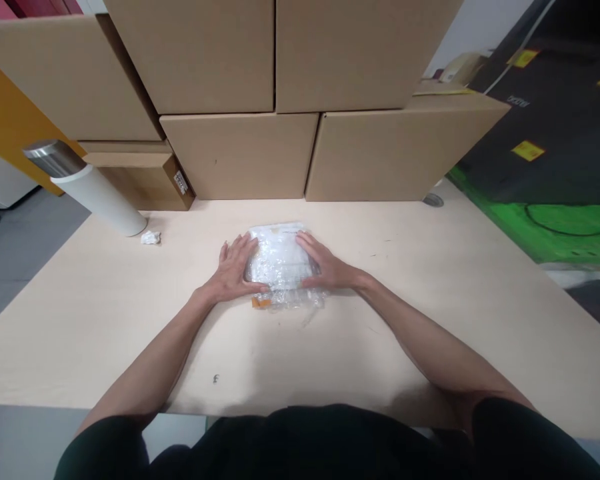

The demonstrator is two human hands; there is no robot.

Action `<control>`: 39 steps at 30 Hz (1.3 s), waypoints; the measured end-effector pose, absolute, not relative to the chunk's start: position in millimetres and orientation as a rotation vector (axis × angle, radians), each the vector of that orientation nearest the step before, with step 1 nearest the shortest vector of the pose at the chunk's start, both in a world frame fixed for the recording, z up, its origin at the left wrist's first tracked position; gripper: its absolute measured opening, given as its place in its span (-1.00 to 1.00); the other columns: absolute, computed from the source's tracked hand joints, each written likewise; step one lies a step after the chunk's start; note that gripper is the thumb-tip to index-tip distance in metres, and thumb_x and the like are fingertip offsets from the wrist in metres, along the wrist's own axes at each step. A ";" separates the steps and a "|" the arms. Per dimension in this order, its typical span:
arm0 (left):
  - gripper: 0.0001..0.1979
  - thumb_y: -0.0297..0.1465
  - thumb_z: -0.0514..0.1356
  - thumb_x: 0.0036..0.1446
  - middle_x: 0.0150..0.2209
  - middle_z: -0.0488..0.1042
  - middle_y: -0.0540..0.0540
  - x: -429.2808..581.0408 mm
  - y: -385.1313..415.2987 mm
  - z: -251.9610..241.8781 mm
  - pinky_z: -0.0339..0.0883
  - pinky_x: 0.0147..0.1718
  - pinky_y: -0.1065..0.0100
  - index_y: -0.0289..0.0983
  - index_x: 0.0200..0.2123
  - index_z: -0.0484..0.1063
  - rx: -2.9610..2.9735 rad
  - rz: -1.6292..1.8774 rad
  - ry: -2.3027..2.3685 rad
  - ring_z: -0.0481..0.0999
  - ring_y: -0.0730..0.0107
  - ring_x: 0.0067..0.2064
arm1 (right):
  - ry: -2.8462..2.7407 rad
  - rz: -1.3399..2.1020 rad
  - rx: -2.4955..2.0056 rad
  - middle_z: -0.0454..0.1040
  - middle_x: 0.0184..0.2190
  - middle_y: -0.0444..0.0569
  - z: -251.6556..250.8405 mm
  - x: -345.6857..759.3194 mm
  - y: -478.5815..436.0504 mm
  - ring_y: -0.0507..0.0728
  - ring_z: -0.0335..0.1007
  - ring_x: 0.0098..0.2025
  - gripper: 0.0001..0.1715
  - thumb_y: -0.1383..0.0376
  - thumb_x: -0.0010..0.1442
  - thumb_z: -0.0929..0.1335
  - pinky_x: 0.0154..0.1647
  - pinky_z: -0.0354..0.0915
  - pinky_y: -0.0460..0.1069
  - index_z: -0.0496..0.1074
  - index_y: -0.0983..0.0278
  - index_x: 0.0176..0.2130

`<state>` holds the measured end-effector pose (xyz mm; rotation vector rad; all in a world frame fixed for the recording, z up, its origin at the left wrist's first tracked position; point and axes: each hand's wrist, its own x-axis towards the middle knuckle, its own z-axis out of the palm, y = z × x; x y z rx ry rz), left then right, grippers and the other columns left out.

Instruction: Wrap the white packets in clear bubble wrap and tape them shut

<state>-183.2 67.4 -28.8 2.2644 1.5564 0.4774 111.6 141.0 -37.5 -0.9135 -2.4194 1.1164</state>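
Observation:
A flat white package in clear bubble wrap [279,257] lies on the table in front of me. My left hand [235,272] holds its left side, fingers spread along the edge and the thumb on the near left corner. On the opposite side, my right hand [325,263] grips the package, its fingertips on top and the thumb near the front corner. Loose wrap sticks out towards me along the near edge, with a bit of orange tape [261,303] at its left end. The package's underside is hidden.
Stacked cardboard boxes [240,157] line the table's back edge. A white bottle with a steel cap [100,197] stands at the back left, beside a crumpled white scrap [151,237]. A large dark case [545,120] stands beyond the table on the right.

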 end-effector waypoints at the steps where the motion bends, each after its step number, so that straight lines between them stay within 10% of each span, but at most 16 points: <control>1: 0.15 0.22 0.23 -0.01 0.47 -0.32 -0.38 -181.7 65.0 -27.4 -0.51 0.30 -0.31 -0.16 0.46 -0.21 2.275 0.489 1.547 -0.36 -0.25 0.46 | -2.260 1.222 -0.921 -0.26 0.49 0.10 -36.1 113.7 141.9 0.36 -0.30 0.49 0.27 -0.25 0.02 0.43 0.40 -0.11 0.34 -0.15 0.11 0.45; 6: 0.17 0.25 0.26 -0.09 0.48 -0.39 -0.34 -160.7 49.8 -22.0 -0.58 0.28 -0.32 -0.13 0.45 -0.11 2.421 0.459 1.406 -0.45 -0.31 0.45 | -1.455 1.407 -1.184 0.48 0.08 0.18 -33.4 120.1 144.8 0.22 0.52 -0.03 -0.19 0.00 0.05 0.49 -0.27 0.47 0.03 0.33 0.25 0.19; 12: -0.38 0.03 0.06 0.28 0.46 -0.06 -0.11 -141.5 39.5 -24.1 -0.45 0.31 -0.30 -0.01 0.34 0.21 2.267 0.583 1.391 -0.31 -0.15 0.47 | -1.307 1.789 -1.135 0.47 -0.55 -0.20 -26.8 115.6 135.6 -0.04 0.22 -0.65 -0.33 0.22 -0.06 0.55 -0.71 0.01 -0.14 0.40 0.28 0.03; 21: -0.55 -0.03 0.32 0.07 -0.24 0.64 -0.13 -150.7 44.2 21.0 0.46 -0.01 0.17 -0.30 -0.20 0.61 1.017 1.496 1.360 0.58 0.04 -0.01 | -1.404 1.796 -1.010 0.50 -0.46 -0.21 2.8 114.8 123.7 -0.01 0.33 -0.55 -0.26 0.33 -0.13 0.53 -0.51 0.13 -0.07 0.36 0.24 0.07; 33: -0.70 -0.21 0.18 0.29 -0.17 0.64 -0.11 -118.1 -13.5 7.5 0.53 -0.08 0.26 -0.24 -0.05 0.55 0.350 1.547 1.171 0.63 0.21 -0.10 | -1.357 1.820 -1.022 0.49 0.06 0.20 25.3 114.8 112.8 0.26 0.46 -0.03 -0.22 -0.21 0.08 0.38 -0.17 0.39 0.08 0.42 0.24 0.09; 39: -0.81 -0.29 0.40 0.03 -0.28 0.63 -0.05 -107.6 -54.5 -19.6 0.50 -0.23 0.47 -0.21 -0.27 0.56 0.374 1.457 1.262 0.61 0.34 -0.22 | -1.445 1.859 -1.022 0.41 0.15 0.16 31.8 100.0 89.3 0.21 0.47 -0.07 0.03 0.09 -0.02 0.52 -0.23 0.35 0.05 0.12 0.13 0.33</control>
